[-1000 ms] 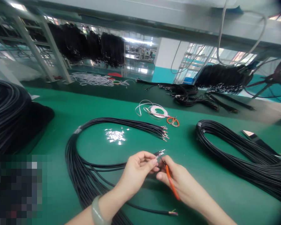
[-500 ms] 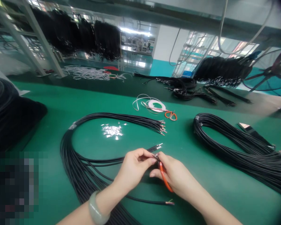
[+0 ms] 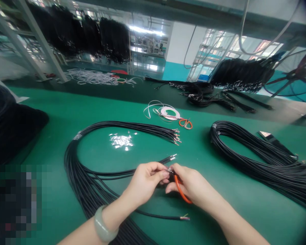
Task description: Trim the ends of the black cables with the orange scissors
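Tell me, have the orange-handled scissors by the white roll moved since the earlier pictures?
No. The scissors lie just as before beside the white roll, at its near right; only the whole view has shifted.

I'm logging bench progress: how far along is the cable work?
Apparently done: the small group of black cables with silvery tips. In hand: probably a cable end, mostly hidden, pinched by the left hand against the orange-handled tool in the right hand. Apparently left: the lower cable with loose coloured wires.
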The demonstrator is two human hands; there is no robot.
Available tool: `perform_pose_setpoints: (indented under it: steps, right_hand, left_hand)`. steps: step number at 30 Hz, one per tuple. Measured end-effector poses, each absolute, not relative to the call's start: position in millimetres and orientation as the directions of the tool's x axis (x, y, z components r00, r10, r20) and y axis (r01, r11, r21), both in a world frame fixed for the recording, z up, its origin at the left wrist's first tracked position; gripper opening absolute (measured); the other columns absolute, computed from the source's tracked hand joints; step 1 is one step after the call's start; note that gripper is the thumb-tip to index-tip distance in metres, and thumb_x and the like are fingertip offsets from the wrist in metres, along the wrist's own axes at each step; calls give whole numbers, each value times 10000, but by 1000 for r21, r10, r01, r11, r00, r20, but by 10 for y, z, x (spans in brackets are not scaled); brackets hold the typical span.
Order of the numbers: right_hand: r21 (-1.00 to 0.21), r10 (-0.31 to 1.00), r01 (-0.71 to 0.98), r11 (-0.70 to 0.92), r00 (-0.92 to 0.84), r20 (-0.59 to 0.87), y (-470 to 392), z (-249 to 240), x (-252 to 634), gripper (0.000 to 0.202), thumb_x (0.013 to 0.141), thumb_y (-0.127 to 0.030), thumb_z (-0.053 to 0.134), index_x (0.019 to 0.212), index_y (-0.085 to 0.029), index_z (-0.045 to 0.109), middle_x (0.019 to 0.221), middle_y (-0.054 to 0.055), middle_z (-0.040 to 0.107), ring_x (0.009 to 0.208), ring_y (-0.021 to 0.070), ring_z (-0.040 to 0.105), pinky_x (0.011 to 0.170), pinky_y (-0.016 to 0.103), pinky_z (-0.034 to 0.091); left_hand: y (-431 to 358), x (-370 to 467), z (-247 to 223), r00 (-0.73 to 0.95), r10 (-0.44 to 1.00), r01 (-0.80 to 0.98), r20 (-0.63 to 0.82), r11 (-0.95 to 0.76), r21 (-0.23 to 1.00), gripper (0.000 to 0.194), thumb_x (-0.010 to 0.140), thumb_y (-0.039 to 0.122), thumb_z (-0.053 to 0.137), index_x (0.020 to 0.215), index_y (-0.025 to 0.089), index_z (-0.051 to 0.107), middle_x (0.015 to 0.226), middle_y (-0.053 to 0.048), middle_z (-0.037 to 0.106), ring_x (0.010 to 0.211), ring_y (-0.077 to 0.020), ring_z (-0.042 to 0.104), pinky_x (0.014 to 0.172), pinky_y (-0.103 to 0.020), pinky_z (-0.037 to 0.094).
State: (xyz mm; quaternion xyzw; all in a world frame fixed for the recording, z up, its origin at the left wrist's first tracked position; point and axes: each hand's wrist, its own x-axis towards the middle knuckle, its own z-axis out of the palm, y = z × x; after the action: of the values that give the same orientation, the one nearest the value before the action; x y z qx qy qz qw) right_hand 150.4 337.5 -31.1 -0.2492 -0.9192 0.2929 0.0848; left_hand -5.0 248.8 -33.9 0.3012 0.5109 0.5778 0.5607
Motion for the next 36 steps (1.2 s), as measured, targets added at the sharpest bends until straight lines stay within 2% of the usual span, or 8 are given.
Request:
perform_pose_setpoints:
  steps: [7, 10, 14, 17, 22, 26, 29, 36]
  right_hand:
    - [-731, 488, 332, 596, -873, 2, 3446, -227, 1563, 354, 737, -461, 759, 910, -235, 548, 850, 0, 638, 746, 184, 574, 653, 257, 445]
    - [-854, 483, 276, 441, -875, -33, 3461, -113, 1594, 325, 787, -460, 710, 944, -227, 547, 875, 4, 627, 756, 173, 559, 673, 264, 458]
    - [-986, 679, 48, 162, -730, 76, 3393, -105, 1531, 253, 828, -391, 684, 925, -224, 519, 904, 17, 631, 794, 164, 579, 733, 293, 478]
    - [-998, 790, -70, -3, -611, 40, 3312, -152, 1449, 319, 751, -343, 767, 894, -231, 504, 853, 4, 636, 761, 156, 588, 722, 298, 495]
    - [-983, 803, -89, -158, -591, -76, 3268, -150, 1395, 383, 675, -307, 823, 893, -227, 518, 805, -10, 620, 744, 148, 586, 713, 293, 504]
    - [-978, 812, -116, -175, -579, -77, 3278, -166, 1396, 390, 668, -299, 826, 902, -229, 522, 797, -14, 618, 742, 144, 584, 717, 291, 498]
    - [-981, 823, -128, -149, -566, -51, 3279, -192, 1388, 384, 672, -309, 821, 893, -233, 516, 792, -13, 624, 742, 151, 591, 714, 297, 494]
    - [-993, 797, -87, -74, -604, -7, 3307, -189, 1391, 373, 703, -347, 797, 894, -224, 501, 797, -11, 599, 699, 137, 557, 664, 279, 461]
  left_hand:
    - [2485, -77, -325, -154, 971, -325, -184, 126, 937, 240, 750, 328, 755, 820, 111, 680, 698, -27, 691, 625, -111, 637, 630, -216, 517]
    - [2491, -73, -320, -207, 961, -319, -185, 113, 941, 251, 745, 315, 768, 847, 114, 657, 741, -36, 706, 655, -122, 664, 643, -221, 526]
    - [2494, -53, -338, -210, 956, -351, -202, 119, 929, 271, 732, 308, 783, 836, 114, 626, 720, -30, 705, 649, -126, 678, 657, -230, 539]
    - [2491, -31, -355, -214, 960, -338, -180, 100, 936, 261, 741, 308, 775, 830, 118, 622, 735, -30, 705, 666, -133, 682, 684, -246, 548]
    - [2453, -9, -329, -292, 951, -159, -97, 52, 986, 192, 782, 304, 728, 836, 142, 640, 779, -38, 700, 737, -162, 678, 727, -270, 545]
    - [2427, 1, -307, -361, 932, 110, 19, 22, 994, 151, 816, 321, 676, 814, 170, 665, 801, -35, 674, 740, -165, 648, 673, -246, 531]
    - [2428, 9, -313, -379, 922, 207, 84, -4, 978, 148, 818, 321, 663, 780, 179, 682, 787, -31, 650, 720, -164, 631, 652, -241, 527]
    - [2462, 31, -300, -294, 951, -65, -93, 77, 995, 134, 825, 272, 649, 841, 148, 697, 799, -46, 691, 718, -171, 669, 707, -259, 532]
